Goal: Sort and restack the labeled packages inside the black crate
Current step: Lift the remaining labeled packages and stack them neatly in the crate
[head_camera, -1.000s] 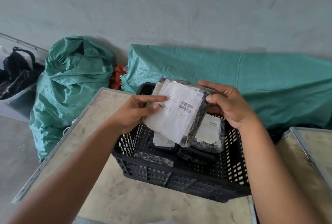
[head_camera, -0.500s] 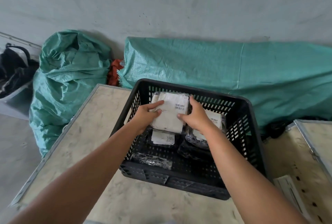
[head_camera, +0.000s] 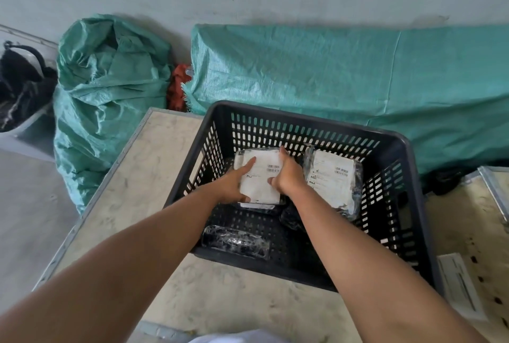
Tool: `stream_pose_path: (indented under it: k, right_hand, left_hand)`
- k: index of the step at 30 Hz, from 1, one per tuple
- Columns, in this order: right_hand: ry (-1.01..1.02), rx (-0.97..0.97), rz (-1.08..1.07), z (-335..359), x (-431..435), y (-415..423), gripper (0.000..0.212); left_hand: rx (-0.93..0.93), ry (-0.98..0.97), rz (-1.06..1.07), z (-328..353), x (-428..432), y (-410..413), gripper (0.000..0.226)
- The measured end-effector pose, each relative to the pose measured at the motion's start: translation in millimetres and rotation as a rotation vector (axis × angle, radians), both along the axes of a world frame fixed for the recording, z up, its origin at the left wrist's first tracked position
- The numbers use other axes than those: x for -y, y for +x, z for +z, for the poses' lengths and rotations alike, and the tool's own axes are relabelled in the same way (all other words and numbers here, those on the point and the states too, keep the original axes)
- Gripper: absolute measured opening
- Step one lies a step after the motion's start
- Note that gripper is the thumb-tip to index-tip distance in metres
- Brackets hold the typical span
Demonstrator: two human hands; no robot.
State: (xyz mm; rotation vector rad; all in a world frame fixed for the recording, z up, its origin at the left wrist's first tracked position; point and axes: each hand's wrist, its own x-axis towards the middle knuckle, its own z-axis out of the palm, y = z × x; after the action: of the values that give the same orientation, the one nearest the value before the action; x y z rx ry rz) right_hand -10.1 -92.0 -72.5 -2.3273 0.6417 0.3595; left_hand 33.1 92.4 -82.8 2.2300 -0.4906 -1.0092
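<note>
With both hands inside the black crate [head_camera: 407, 150], one labeled package [head_camera: 260, 177] is being seated on a stack.
Left hand [head_camera: 234, 184] and right hand [head_camera: 287, 174] grasp its edges; a second labeled package [head_camera: 332, 180] lies beside it, while a dark wrapped parcel [head_camera: 235, 241] near the front wall appears unsorted.

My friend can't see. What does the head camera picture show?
Two hands, left hand and right hand, press a white-labeled package onto a stack inside a black crate on a table. Another labeled package lies beside it.
</note>
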Motion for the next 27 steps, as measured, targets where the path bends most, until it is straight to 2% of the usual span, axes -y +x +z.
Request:
stream_pose_path:
  k: [3, 7, 10, 16, 22, 27]
  right_hand:
    - [-0.028, -0.172, 0.035, 1.8, -3.4, 6.8, 0.117]
    - [-0.013, -0.289, 0.093, 2.4, -7.5, 9.7, 0.115]
    - [-0.012, -0.344, 0.113, 4.5, -6.1, 10.1, 0.121]
    - [-0.032, -0.290, 0.094, 4.7, -13.4, 3.4, 0.123]
    - [-0.129, -0.225, 0.146, 11.5, -21.3, -12.6, 0.102]
    - [-0.137, -0.138, 0.225, 23.5, -22.5, -30.0, 0.112]
  left_hand:
    - [0.130, 0.112, -0.064, -10.3, 3.6, 1.2, 0.123]
    - [0.122, 0.172, -0.103, -16.1, 5.8, 1.6, 0.117]
    - [0.130, 0.190, -0.102, -14.5, 8.1, 1.3, 0.114]
    - [0.158, 0.243, -0.071, -9.8, 12.8, -1.7, 0.110]
    - [0.168, 0.234, -0.046, -5.8, 9.4, -6.4, 0.108]
    - [0.183, 0.277, -0.097, 23.3, -1.4, -4.1, 0.100]
